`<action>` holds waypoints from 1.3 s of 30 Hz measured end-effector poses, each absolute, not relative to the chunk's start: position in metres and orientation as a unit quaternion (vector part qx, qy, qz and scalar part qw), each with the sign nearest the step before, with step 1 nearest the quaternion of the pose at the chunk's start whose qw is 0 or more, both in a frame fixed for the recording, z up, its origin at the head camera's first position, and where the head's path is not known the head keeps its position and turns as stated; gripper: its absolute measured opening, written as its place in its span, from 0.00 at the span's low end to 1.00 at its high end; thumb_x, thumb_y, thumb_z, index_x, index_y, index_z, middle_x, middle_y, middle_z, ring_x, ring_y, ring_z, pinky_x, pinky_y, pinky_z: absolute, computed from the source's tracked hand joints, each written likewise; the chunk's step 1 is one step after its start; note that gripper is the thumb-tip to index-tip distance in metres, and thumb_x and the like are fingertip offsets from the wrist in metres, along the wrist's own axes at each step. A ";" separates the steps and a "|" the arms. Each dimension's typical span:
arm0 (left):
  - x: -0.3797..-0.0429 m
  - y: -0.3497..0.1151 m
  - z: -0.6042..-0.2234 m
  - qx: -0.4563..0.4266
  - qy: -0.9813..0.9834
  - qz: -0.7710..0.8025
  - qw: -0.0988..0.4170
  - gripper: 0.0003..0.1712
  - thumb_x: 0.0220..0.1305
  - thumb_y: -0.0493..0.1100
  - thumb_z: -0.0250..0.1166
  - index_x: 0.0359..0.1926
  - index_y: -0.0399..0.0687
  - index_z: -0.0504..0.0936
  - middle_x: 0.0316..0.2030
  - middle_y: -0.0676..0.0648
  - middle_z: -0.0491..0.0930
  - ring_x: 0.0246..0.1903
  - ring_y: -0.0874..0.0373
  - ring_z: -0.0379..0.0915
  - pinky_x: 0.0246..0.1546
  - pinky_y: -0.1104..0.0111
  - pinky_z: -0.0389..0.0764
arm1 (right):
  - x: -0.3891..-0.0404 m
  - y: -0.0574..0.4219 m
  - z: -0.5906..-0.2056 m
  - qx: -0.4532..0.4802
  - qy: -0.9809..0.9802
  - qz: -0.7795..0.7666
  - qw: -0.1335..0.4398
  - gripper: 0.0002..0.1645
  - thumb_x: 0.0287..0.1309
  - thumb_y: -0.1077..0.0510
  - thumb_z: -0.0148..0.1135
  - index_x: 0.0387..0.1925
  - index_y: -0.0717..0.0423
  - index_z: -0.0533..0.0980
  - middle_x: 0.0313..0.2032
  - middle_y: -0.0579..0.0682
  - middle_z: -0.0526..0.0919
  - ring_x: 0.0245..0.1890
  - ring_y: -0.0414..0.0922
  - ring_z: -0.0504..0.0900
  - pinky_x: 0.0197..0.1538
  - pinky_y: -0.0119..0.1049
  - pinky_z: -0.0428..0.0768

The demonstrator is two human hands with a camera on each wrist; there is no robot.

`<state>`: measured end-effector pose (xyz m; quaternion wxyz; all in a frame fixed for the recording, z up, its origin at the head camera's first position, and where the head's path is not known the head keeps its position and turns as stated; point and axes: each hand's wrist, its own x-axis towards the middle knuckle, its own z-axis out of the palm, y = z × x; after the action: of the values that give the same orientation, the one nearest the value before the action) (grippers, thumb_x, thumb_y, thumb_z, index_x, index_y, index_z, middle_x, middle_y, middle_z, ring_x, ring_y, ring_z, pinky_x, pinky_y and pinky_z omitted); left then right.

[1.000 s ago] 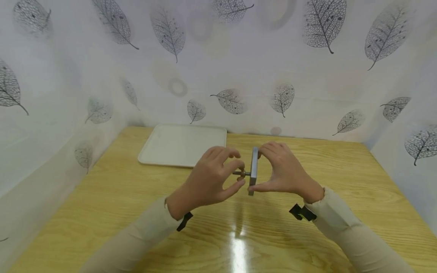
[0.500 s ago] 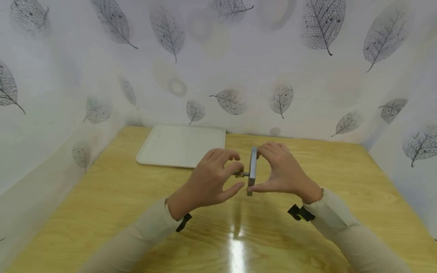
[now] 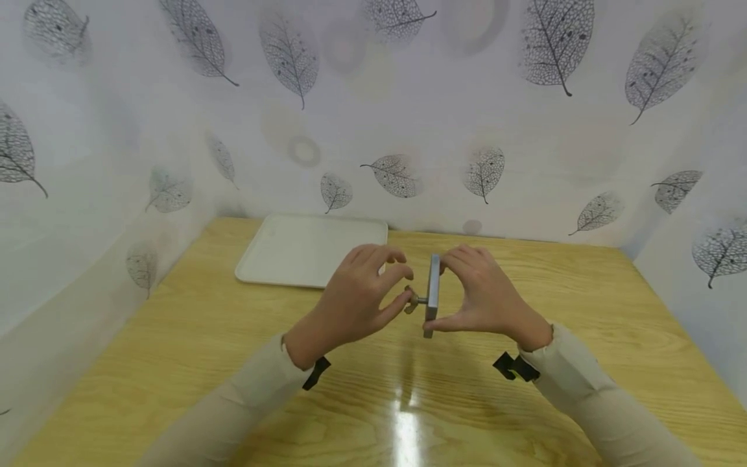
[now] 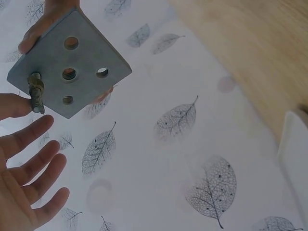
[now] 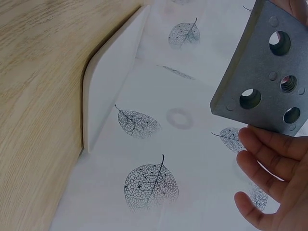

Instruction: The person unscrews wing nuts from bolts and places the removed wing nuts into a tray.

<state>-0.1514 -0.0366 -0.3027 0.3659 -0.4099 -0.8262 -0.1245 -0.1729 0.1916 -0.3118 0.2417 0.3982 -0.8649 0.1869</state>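
My right hand [image 3: 487,292] holds a square grey metal plate [image 3: 434,282] upright over the table, thumb at the lower edge and fingers at the top. Several round holes pierce the plate [image 5: 262,72], the middle one threaded. A threaded bolt [image 4: 37,103] sticks out of one corner toward the left hand, carrying a brass-coloured wing nut [image 3: 411,299]. Beside it is my left hand [image 3: 362,295], its thumb tip right at the nut. In the left wrist view the other fingers [image 4: 43,161] are loosely extended, apart from the bolt.
A white rectangular tray [image 3: 309,250] lies at the back left of the wooden table [image 3: 508,415]. Behind the table hangs a pale cloth [image 3: 403,117] printed with leaves. A black strap [image 3: 516,366] shows at the right wrist.
The left index finger has come off the wing nut and the thumb has moved up to it. The wing nut has turned. The right hand keeps the plate in about the same place.
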 end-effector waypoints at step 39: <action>-0.157 -0.034 -0.304 -0.415 -0.822 -0.143 0.362 0.07 0.56 0.45 0.67 0.35 0.49 0.80 0.42 0.48 0.77 0.41 0.54 0.76 0.50 0.61 0.75 | -0.174 0.192 -0.311 0.394 -0.865 0.197 0.239 0.54 0.36 0.13 0.44 0.39 0.57 0.75 0.33 0.48 0.80 0.38 0.45 0.74 0.45 0.48 0.69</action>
<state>-0.1571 -0.0336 -0.3040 0.3622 -0.4148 -0.8224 -0.1427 -0.1744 0.1919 -0.3108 0.2386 0.3942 -0.8653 0.1972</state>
